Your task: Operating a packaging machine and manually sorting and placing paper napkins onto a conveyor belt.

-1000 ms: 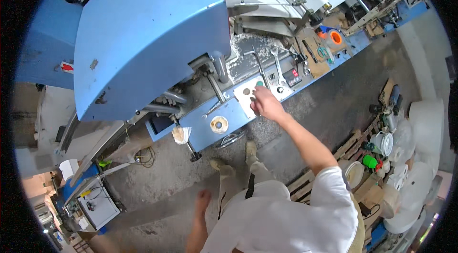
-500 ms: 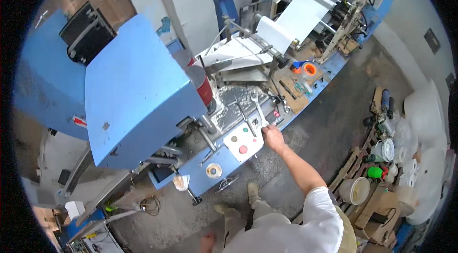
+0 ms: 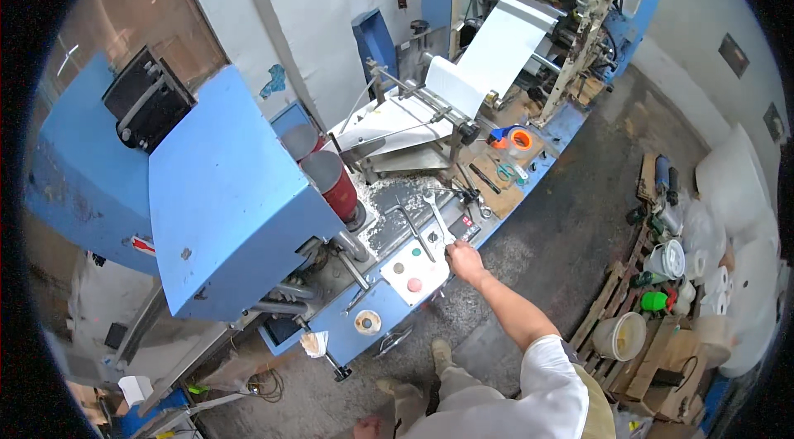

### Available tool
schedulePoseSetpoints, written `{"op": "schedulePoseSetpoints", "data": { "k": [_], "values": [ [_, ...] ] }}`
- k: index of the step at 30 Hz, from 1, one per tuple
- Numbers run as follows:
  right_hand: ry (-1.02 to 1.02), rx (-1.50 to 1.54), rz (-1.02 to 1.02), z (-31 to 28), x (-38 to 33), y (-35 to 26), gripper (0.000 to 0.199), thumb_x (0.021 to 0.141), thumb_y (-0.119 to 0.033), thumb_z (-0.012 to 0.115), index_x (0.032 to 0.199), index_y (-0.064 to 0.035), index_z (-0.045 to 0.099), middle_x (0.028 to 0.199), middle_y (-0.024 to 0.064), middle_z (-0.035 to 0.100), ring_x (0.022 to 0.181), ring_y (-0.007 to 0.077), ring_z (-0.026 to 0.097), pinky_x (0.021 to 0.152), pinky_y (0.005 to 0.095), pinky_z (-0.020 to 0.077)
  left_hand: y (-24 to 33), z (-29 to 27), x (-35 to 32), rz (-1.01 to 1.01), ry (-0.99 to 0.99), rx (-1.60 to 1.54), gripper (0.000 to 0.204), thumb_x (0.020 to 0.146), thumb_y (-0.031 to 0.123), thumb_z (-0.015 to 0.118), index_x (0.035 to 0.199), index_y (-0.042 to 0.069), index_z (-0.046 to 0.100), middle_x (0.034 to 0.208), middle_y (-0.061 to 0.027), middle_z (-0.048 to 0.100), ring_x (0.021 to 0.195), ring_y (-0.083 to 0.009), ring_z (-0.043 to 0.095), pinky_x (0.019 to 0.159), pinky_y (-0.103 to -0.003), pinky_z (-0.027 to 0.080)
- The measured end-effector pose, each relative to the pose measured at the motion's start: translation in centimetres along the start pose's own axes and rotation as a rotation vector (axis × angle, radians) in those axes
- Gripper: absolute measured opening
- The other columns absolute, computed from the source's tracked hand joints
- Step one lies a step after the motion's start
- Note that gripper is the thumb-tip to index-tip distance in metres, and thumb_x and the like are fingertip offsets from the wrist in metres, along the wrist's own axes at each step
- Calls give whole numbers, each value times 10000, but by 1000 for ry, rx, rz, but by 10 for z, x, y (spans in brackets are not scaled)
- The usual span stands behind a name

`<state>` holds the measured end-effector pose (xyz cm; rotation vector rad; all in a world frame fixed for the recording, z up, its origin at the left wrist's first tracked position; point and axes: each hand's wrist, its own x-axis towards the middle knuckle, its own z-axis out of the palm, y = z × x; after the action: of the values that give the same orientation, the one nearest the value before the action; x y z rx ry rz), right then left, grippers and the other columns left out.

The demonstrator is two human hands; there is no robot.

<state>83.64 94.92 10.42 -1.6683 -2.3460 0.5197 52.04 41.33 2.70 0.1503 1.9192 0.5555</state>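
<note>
We note the left hand (image 3: 366, 428) low at the lower edge, beside the trouser leg, and cannot tell whether its grip is clenched. Ahead, we find the right hand (image 3: 466, 262) with fingers curled at the right-hand edge of the white control panel (image 3: 432, 273), set on the blue surface (image 3: 337, 320); whether its grip grasps anything we cannot tell. Just beyond that hand we record an open-ended wrench (image 3: 439, 215) and a bent metal bar (image 3: 416, 232), then teal-handled scissors (image 3: 505, 170), and farthest a white web (image 3: 506, 43) running over rollers.
</note>
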Motion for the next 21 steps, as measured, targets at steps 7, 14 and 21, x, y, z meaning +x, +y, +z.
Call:
{"op": "schedulePoseSetpoints", "data": {
  "k": [7,14,21],
  "values": [
    [-18,1,23,-3,-1,2,218,797,-173,670,952,-23,634,980,192,610,966,364,609,835,454,513,0,2,-2,10,-1,-68,182,865,54,527,962,49,681,823,-68,698,708,-189,666,567,-334,510],
    [-37,-2,26,-4,2,-6,235,798,-186,671,965,-24,635,985,195,609,976,361,608,834,447,516,-22,-6,16,47,-71,-57,141,901,142,557,958,62,658,819,-71,701,712,-196,671,588,-332,509],
    [-7,2,12,-5,1,-5,250,796,-208,671,962,-24,639,977,200,608,966,362,608,828,446,516,-28,-5,24,-1,-57,-24,173,931,217,563,990,82,652,847,-59,704,741,-191,679,622,-353,516]
  ]
}}
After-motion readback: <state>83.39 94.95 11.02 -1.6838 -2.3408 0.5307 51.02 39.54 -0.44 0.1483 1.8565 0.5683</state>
